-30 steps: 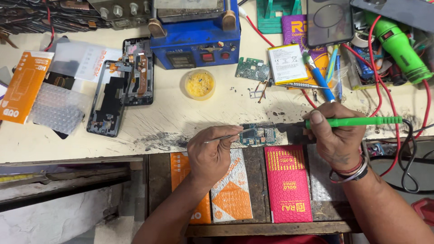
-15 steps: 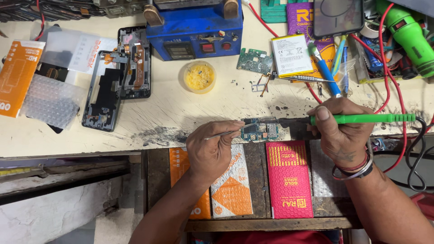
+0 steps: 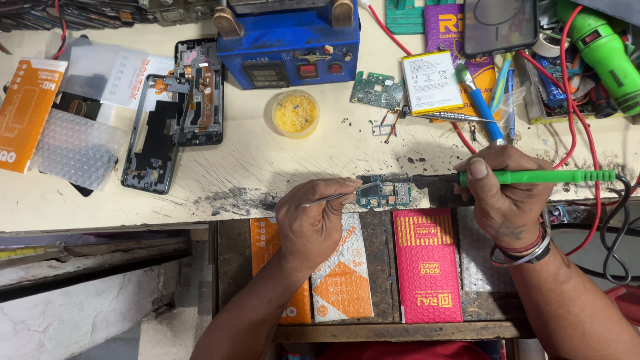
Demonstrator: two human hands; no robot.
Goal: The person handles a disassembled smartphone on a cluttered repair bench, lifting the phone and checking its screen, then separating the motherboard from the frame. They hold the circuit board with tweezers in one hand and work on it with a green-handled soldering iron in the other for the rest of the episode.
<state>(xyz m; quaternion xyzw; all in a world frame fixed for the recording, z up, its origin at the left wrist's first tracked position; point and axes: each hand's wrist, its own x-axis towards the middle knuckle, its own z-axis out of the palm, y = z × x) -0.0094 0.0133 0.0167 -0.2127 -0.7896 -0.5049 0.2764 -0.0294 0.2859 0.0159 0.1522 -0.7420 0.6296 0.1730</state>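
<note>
Cream, scratched and scorched table [image 3: 267, 167] carries everything. Blue box-shaped power unit with red switches [image 3: 290, 47] sits at the far edge. Left of it, a black stripped phone frame [image 3: 167, 120] and orange flat packets [image 3: 27, 113]. White rectangular battery pack [image 3: 432, 81] and a loose green circuit board [image 3: 377, 90] lie right of the blue unit. Small round tub of yellow paste [image 3: 295, 113] stands mid-table, near the work.

Right hand [image 3: 507, 200] has its fingers closed around the green-handled soldering iron [image 3: 540, 177], dark tip aimed left at the small blue-green phone circuit board [image 3: 383, 192]. That board lies at the near edge of the table, between the two hands. Left hand [image 3: 317, 217] has its fingers pinched on thin metal tweezers [image 3: 330, 197], tips at the board's left edge; whether they touch a part is too small to tell.

My read on doing this well: brace both wrists on the table edge, pin the board with the tweezers so it can't slide, keep the tip dwell short. The red cable [image 3: 587, 153] loops close to the iron handle, so watch that it doesn't drag the hand.
</note>
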